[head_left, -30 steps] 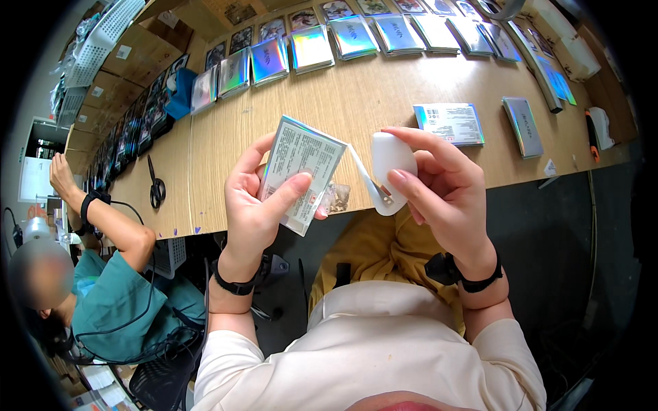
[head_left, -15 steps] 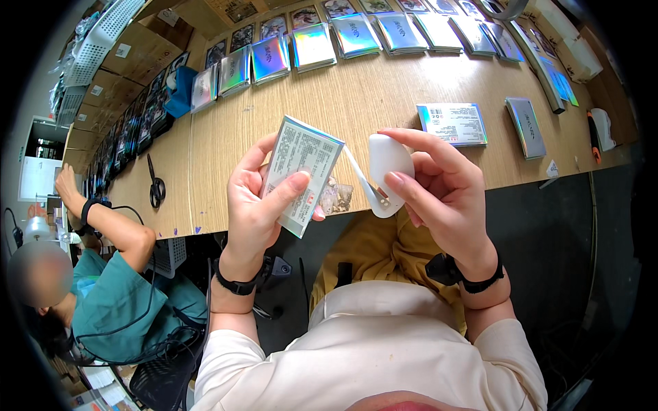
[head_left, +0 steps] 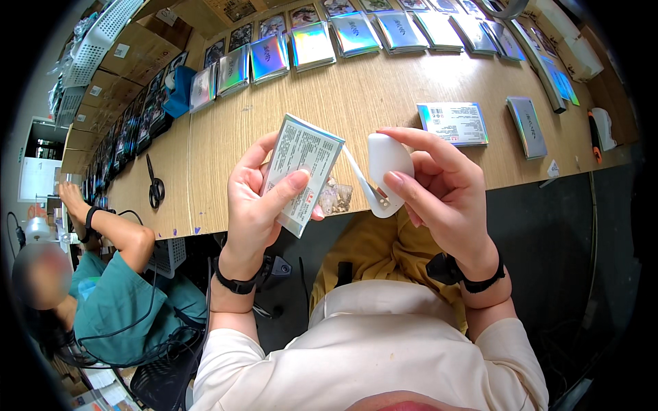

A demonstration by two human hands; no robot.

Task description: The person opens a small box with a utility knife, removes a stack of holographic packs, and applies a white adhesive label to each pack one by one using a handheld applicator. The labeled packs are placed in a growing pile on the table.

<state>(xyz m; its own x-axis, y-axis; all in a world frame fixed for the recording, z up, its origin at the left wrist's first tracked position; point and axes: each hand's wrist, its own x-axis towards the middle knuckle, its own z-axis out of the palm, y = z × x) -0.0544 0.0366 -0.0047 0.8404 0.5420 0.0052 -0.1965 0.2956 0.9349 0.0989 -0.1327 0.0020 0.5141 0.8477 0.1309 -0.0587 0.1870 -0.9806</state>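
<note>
My left hand [head_left: 257, 192] grips a thin flat box [head_left: 301, 171] with small print and shiny rainbow edges, tilted, thumb across its face. In my right hand [head_left: 445, 185] is a white plastic letter opener [head_left: 391, 164], pinched between thumb and fingers. A small metal blade shows in its notch, and its slim arm reaches up to the box's right edge; whether it touches the box I cannot tell. Both are held above the table's front edge. Beyond my right hand lie a stack of similar boxes [head_left: 454, 123] and a silver box [head_left: 526, 128].
Along the back of the wooden table [head_left: 343, 89] run rows of shiny boxes [head_left: 356, 34]. Scissors [head_left: 155, 185] and a blue tape dispenser [head_left: 179, 92] are at left, a utility knife [head_left: 594, 137] at far right. A co-worker in green [head_left: 137, 301] sits at left.
My hands, the box and the letter opener have hardly moved. The co-worker at left has shifted slightly.
</note>
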